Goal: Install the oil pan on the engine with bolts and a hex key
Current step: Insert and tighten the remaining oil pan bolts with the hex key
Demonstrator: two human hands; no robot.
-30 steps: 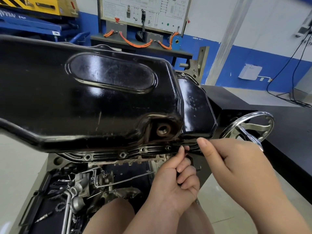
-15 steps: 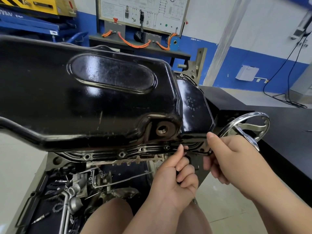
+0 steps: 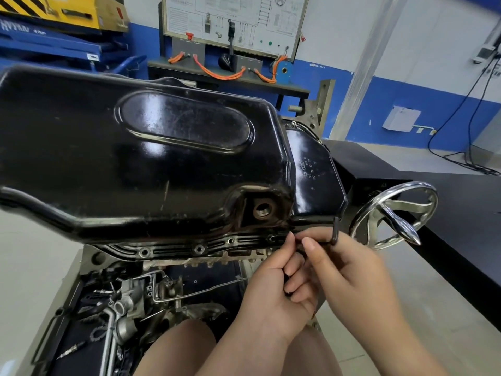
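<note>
A glossy black oil pan (image 3: 151, 169) sits on the upturned engine (image 3: 141, 299), filling the upper left of the head view. Its flange (image 3: 189, 249) runs along the near edge with several bolt holes, and a bolt (image 3: 271, 238) sits in the hole nearest my hands. An open drain hole (image 3: 262, 209) shows just above it. My right hand (image 3: 349, 278) grips a dark L-shaped hex key (image 3: 335, 231) whose short arm stands upright beside the pan's right corner. My left hand (image 3: 273, 289) has its fingers curled under the flange, thumb tip touching the key's shaft; what it holds is hidden.
A chrome handwheel (image 3: 393, 213) of the engine stand sits right of my hands. A black bench (image 3: 466, 213) runs along the right. Loose parts lie in the tray (image 3: 81, 321) below the engine. A wiring board (image 3: 233, 25) stands behind.
My right hand has moved left, closer to my left hand, and has turned the hex key so its short arm now points up. My left hand stays at the flange.
</note>
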